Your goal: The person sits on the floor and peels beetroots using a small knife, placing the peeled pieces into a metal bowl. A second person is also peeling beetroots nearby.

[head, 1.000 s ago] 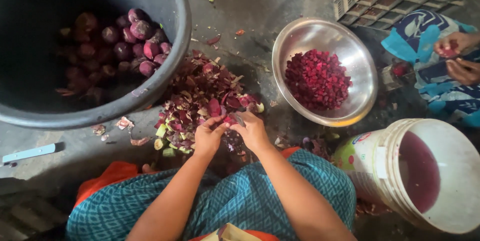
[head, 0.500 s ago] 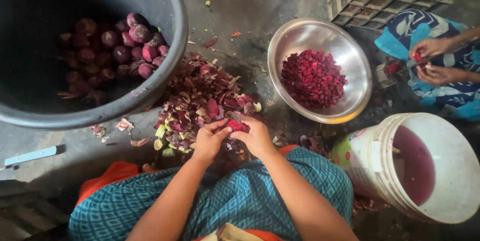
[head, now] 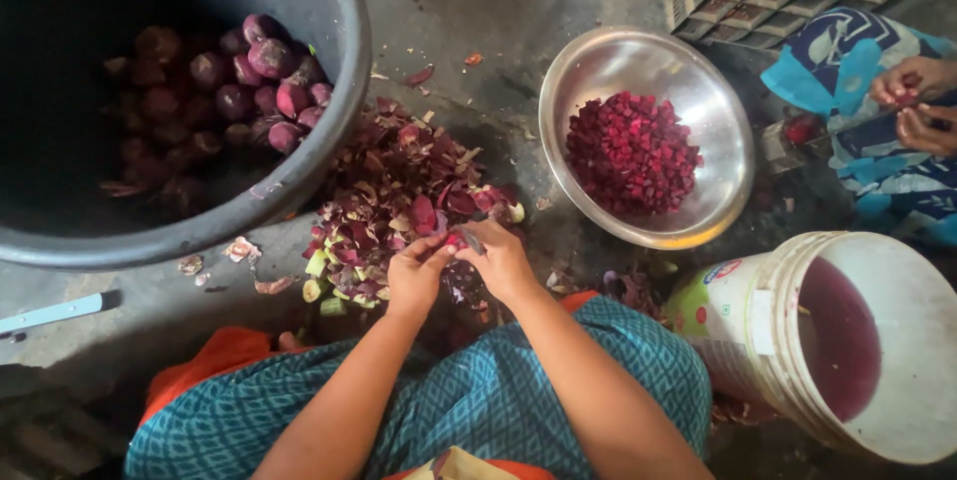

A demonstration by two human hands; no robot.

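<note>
My left hand (head: pixel 416 276) and my right hand (head: pixel 500 259) meet just above my lap, over the near edge of a heap of purple and green peelings (head: pixel 399 196). Between the fingertips sits a small red-purple beet piece (head: pixel 455 239), gripped by my left hand. My right hand holds a small knife (head: pixel 471 240) against it; only a dark sliver of blade shows. My forearms run down over a teal patterned cloth (head: pixel 478 390).
A large dark tub (head: pixel 299 191) with whole beets (head: pixel 264 76) stands at left. A steel bowl (head: pixel 718 131) of chopped red pieces sits at right, a white bucket (head: pixel 758 320) of purple liquid below it. Another person's hands (head: pixel 912 101) work at far right.
The view has shifted slightly left. My hands stay together at the peel heap, fingers shifting on the beet piece. The other person's hands have moved up toward the right edge.
</note>
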